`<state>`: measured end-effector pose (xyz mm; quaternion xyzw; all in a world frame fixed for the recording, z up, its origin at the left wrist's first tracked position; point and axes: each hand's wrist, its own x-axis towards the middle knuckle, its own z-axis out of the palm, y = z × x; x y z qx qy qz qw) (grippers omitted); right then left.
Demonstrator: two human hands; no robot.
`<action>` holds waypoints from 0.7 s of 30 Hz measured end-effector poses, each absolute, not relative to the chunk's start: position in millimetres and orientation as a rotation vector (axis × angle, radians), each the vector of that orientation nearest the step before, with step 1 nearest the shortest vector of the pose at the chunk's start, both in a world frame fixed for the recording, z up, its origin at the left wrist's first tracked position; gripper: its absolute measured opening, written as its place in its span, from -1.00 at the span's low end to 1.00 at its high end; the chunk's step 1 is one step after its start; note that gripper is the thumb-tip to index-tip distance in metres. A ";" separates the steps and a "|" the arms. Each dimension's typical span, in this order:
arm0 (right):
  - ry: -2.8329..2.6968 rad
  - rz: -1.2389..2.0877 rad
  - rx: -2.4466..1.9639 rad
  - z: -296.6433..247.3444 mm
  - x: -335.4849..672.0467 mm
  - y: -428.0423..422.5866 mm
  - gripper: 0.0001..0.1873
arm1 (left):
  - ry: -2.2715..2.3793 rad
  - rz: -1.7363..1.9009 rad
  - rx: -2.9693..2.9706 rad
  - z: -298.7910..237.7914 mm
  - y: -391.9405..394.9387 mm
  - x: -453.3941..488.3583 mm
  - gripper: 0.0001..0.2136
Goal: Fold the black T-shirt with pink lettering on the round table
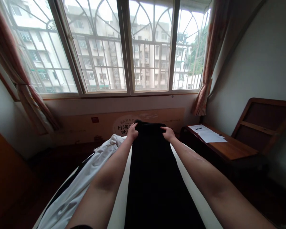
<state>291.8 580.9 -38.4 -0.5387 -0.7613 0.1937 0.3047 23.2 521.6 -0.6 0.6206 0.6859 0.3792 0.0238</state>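
Spanning the far wall, the barred window (124,47) throws strong backlight, and that glare is the first hazard: against it the black cloth (154,178) reads as one dark mass, so a crease or a doubled layer could easily go unnoticed. The cloth lies lengthwise down the middle of a narrow white surface (122,206), running from near the person out to its far end, with only thin pale margins on either side; an uneven pull would probably skew it, and a long side could slide off an edge. A rumpled white garment (85,178) is heaped along the left margin, draping over the side and just beside the left forearm, so a sweep of that arm might drag it to the floor or snag it under the black cloth. To the right, well apart, a wooden desk (228,148) carries loose papers (209,135). The left hand (132,131) and right hand (168,133) are apart, each closed on a far corner of the black cloth with the arms stretched full out. At that reach, I judge, the grip is weak and one corner could slip free.
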 end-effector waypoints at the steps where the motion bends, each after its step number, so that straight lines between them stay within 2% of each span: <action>1: -2.039 0.506 -1.445 -40.8 286.1 581.2 -0.27 | 2.145 1.146 1.915 -3.6 523.0 19.5 -0.26; 4: -2.094 0.517 -1.560 -58.7 277.8 577.3 -0.24 | 2.240 1.010 1.834 -25.3 525.4 13.8 -0.26; 8: -2.041 0.471 -1.784 -90.3 285.1 566.2 -0.05 | 2.428 0.862 1.648 -64.0 521.1 18.7 -0.24; 14: -2.196 0.163 -1.675 -117.9 286.1 546.8 -0.23 | 2.331 0.680 1.856 -95.8 525.7 53.9 -0.48; 21: -2.399 0.400 -1.780 -118.9 281.5 546.1 -0.22 | 2.358 0.422 1.794 -106.1 545.8 56.3 -0.30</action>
